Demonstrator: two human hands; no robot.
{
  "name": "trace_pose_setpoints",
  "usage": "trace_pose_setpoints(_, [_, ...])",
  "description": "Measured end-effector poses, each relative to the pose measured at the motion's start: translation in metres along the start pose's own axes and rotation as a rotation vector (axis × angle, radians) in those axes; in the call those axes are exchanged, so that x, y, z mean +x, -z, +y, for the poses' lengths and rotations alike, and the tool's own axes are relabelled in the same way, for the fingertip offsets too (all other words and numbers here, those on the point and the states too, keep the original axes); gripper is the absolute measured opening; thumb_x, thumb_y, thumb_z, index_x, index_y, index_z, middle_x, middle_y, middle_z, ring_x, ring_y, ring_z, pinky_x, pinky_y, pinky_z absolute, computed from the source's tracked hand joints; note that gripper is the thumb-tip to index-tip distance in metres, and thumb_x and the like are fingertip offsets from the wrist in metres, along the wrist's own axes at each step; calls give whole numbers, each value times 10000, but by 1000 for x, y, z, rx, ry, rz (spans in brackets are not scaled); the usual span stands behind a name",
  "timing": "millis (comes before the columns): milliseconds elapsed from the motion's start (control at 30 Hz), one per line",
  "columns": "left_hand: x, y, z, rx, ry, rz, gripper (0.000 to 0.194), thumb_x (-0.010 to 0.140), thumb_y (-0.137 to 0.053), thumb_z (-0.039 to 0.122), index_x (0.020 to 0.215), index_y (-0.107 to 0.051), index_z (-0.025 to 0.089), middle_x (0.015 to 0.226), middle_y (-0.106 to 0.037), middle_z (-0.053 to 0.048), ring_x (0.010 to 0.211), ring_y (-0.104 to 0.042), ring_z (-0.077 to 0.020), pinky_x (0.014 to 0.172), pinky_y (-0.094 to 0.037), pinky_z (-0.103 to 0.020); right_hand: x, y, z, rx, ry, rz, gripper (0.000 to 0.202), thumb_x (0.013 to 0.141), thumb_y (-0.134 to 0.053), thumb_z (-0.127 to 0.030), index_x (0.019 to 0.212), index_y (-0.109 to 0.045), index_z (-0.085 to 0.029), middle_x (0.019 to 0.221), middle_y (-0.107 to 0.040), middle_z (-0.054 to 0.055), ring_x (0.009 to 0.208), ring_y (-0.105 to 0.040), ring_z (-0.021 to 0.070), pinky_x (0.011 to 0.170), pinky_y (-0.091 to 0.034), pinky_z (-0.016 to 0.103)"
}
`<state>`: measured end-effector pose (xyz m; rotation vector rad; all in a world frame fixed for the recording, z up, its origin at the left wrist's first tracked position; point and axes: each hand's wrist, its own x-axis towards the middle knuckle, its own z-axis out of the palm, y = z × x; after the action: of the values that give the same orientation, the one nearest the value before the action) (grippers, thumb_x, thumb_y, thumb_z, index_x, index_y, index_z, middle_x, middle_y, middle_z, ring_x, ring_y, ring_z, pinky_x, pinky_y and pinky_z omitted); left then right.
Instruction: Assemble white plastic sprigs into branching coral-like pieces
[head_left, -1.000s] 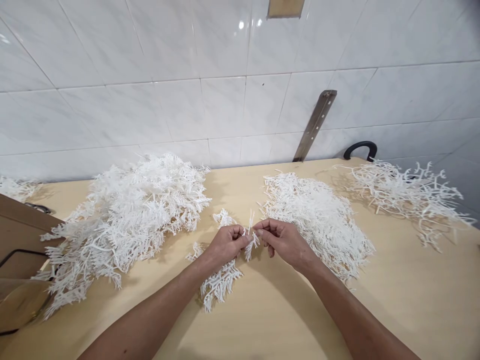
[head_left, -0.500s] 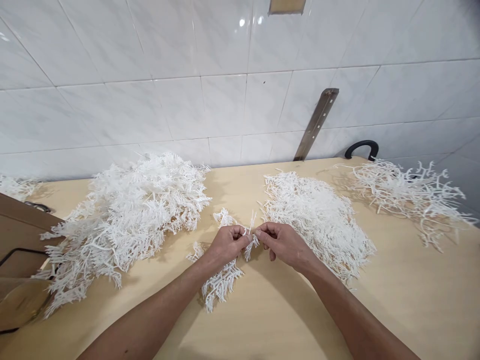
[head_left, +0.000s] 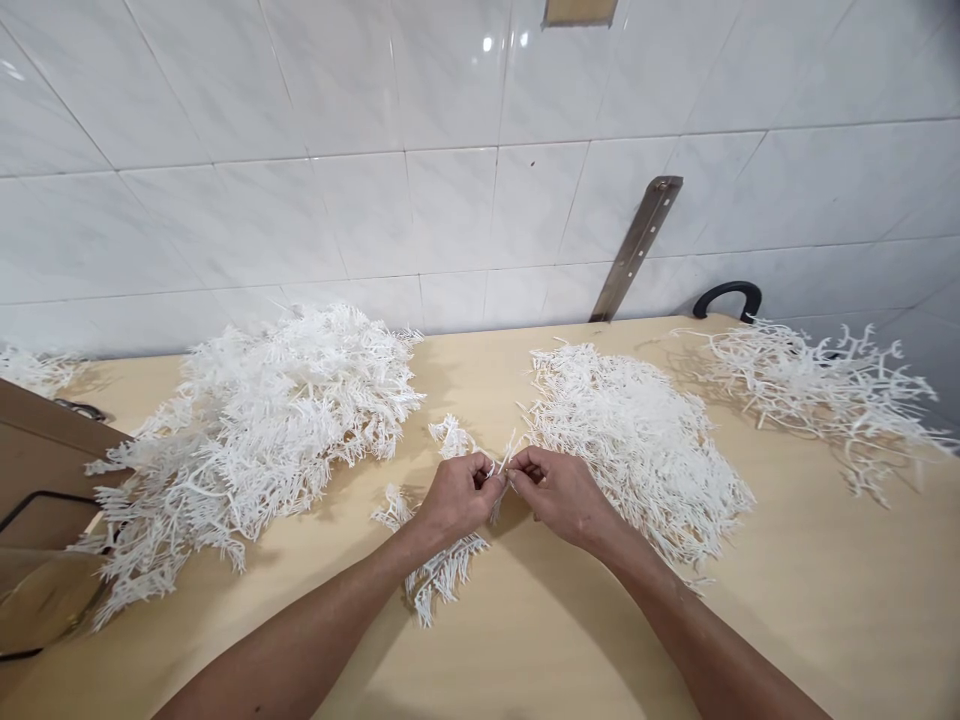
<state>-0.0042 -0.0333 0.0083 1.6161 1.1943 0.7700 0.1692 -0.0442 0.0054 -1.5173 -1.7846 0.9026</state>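
Note:
Thumb and fingers pinched, my left hand [head_left: 459, 493] grips a white branched plastic sprig [head_left: 507, 452] at the middle of the table. My right hand [head_left: 559, 490] pinches the same sprig just to the right, the fingertips of both hands almost touching. Thin white tips stick out above and below the fingers; the rest is hidden by them. Under and beside my left hand lie more white sprigs [head_left: 444, 572], partly covered by the wrist. Close behind my right hand spreads a flat pile of short white pieces [head_left: 630, 440].
A tall heap of white sprigs [head_left: 300, 410] stands at left, beside a brown cardboard box [head_left: 52, 450]. Bare, thin white stems [head_left: 817, 390] lie at far right. Near the tiled wall [head_left: 360, 220] are a metal strip [head_left: 637, 250] and a black curved handle [head_left: 729, 290].
My right hand's fingers have closed in tighter beside the left, and the sprig's fanned lower end is now mostly hidden. The piles look the same.

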Motion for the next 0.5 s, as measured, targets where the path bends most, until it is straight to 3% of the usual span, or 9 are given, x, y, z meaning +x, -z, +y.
trace_pose_setpoints(267, [1,-2,-4,-20,-22,13,250,802,-569,329,615,-491,183,558,-417,50,551,-374,-101,539,-281,-235,-1,3,-1,-62,-2,-63,235,879,-498,-332,762,-666,-215,633,-642,-6,503,-558,147,510,-422,265])
trace_pose_setpoints(500, [-1,-3,-3,27,3,-7,219,785,-549,275,596,-482,186,560,-430,40,552,-387,-108,530,-270,-242,-1,3,-3,-113,39,-5,175,849,-528,-281,758,-665,-221,670,-668,0,589,-579,160,546,-424,271])
